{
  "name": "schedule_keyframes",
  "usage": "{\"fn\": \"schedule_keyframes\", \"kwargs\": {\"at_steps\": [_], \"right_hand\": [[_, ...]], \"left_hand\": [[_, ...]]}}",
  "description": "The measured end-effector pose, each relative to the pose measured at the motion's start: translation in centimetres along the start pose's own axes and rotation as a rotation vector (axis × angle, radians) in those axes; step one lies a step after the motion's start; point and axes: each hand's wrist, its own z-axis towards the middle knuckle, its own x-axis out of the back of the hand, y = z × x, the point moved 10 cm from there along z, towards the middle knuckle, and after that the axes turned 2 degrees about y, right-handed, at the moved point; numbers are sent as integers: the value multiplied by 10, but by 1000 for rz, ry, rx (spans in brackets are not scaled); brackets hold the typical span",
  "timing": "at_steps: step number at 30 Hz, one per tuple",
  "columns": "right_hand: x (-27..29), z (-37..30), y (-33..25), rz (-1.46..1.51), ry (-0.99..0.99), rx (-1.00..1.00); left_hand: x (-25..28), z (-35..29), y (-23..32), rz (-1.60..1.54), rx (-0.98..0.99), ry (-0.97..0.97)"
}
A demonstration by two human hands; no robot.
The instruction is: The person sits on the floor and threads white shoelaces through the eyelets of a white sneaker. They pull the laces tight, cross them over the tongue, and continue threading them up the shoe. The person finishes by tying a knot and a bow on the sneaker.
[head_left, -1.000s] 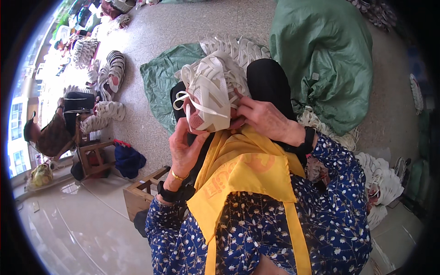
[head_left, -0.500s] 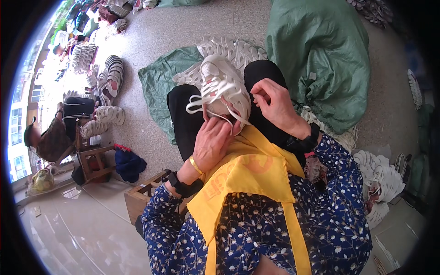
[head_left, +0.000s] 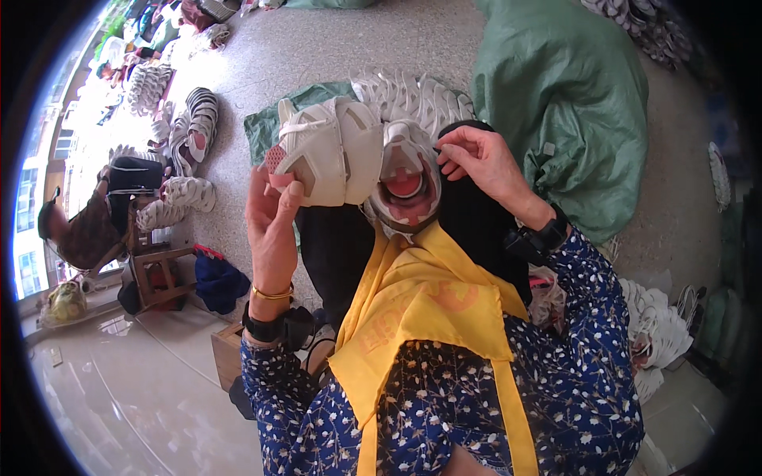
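Observation:
My left hand (head_left: 274,210) grips a white shoe upper (head_left: 337,151) by its pink-lined edge, thumb on the near side, and holds it up left of my lap. Beside it, between my black-clad knees, rests another white shoe upper (head_left: 429,208), its opening toward me and pink lining showing inside. My right hand (head_left: 486,165) hovers just right of that one, thumb and fingertips pinched together. Something small and dark may be at those fingertips, but it is too small to name. A yellow apron (head_left: 429,293) covers my lap.
Beyond my knees lies a row of stacked white shoe uppers (head_left: 413,99) on green sheeting (head_left: 258,131). A large green sack (head_left: 563,119) stands at the right. More uppers (head_left: 655,317) are piled near my right elbow. At the left, a person (head_left: 83,230) sits near a wooden stool (head_left: 163,278).
My left hand has left the laced shoe upper in my lap and moved left, now holding an upper raised. The loose lace loops no longer show. My right hand has shifted slightly right, still pinched.

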Motion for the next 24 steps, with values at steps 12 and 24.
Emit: {"fn": "schedule_keyframes", "kwargs": {"at_steps": [12,24], "right_hand": [[-83,51,-80,471,-325,-72],[-90,137,-34,299,-331,-206]], "left_hand": [[-24,43,1,-15,-119,-198],[-15,94,-38,384,-335,-215]]}}
